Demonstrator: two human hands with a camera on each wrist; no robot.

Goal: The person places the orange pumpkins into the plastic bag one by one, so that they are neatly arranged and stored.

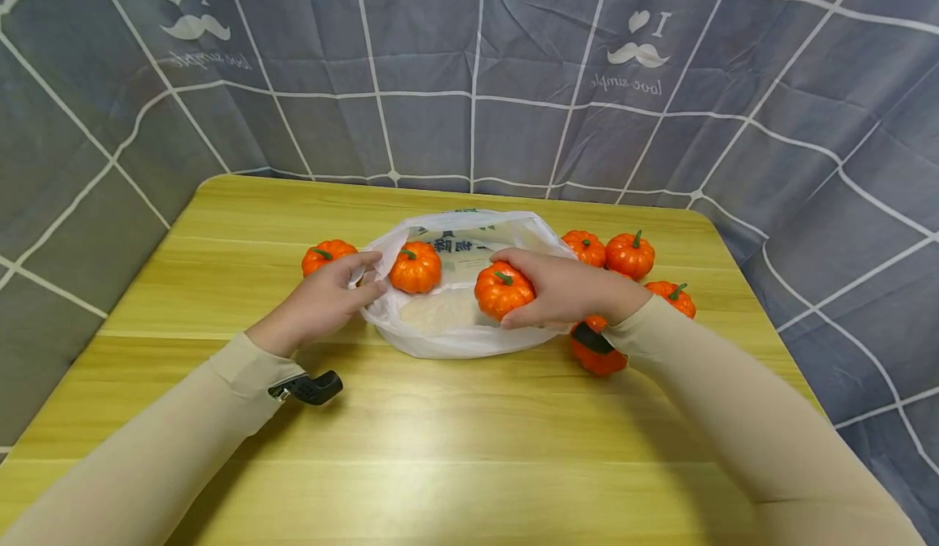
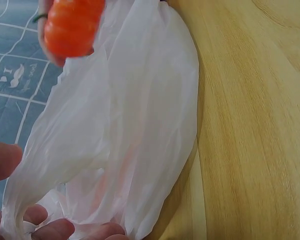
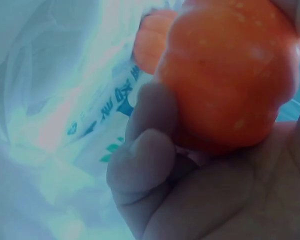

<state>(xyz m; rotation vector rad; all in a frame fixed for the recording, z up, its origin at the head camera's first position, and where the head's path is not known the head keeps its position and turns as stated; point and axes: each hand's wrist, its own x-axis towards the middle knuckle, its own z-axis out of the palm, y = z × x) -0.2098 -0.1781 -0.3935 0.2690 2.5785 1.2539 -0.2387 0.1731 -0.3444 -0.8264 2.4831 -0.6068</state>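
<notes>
A white plastic bag (image 1: 455,345) with dark printing lies on the table, its mouth spread wide. My left hand (image 1: 326,300) holds the bag's left rim; in the left wrist view its fingertips (image 2: 54,231) curl at the thin plastic. Over the right part of the opening, my right hand (image 1: 561,287) grips a small orange toy pumpkin (image 1: 502,292) with a green stem. Its fingers wrap the pumpkin from the side in the right wrist view. Another pumpkin (image 1: 416,268) sits inside the bag at the left.
Several more orange pumpkins (image 1: 629,254) stand right of the bag, some partly hidden by the right forearm. One pumpkin (image 1: 327,256) lies behind the left hand. The wooden table (image 1: 440,464) ends at a grey checked curtain (image 1: 418,57) around the back and sides.
</notes>
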